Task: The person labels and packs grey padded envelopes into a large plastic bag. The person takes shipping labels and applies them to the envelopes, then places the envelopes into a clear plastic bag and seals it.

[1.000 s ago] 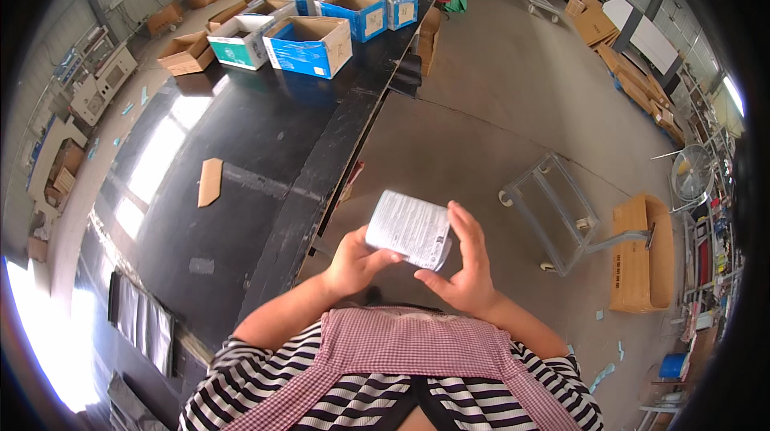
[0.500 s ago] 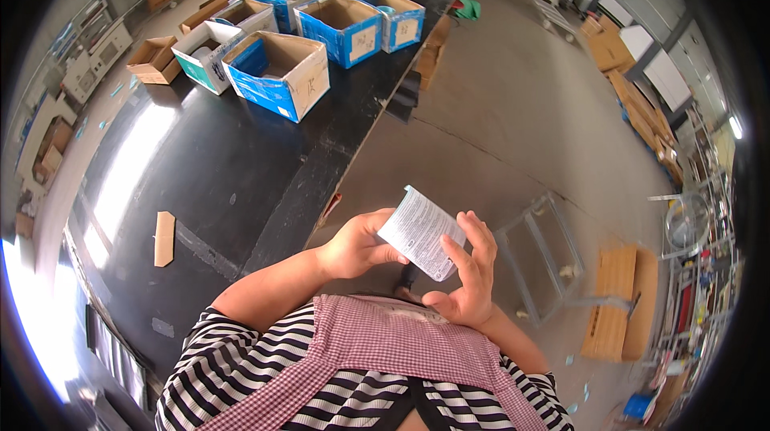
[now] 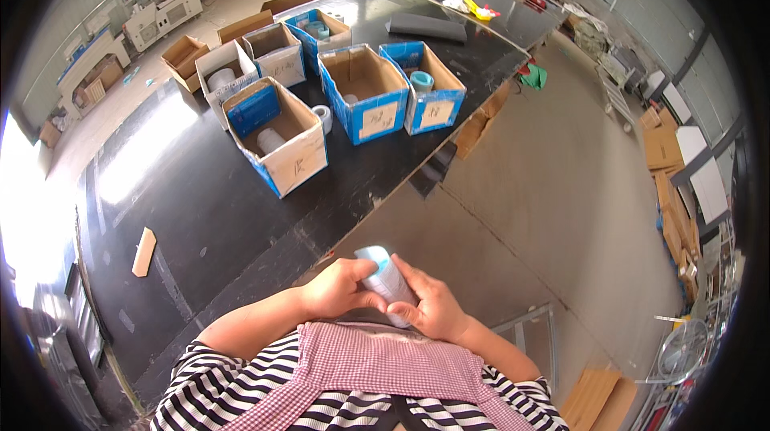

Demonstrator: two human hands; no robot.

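Paper, white outside and pale blue inside, is curled into a tilted tube between the person's two hands, close in front of the checked apron and just off the edge of the black surface. The left hand grips its left side, thumb laid across the front; the right hand closes on the right side, fingers stretched up along it. On the surface beyond, open cardboard boxes stand in a cluster. The nearest box contains a pale roll; the rightmost blue box contains a turquoise roll. A whitish roll sits just beside the nearest box, and a tan strip lies near the surface's left edge.
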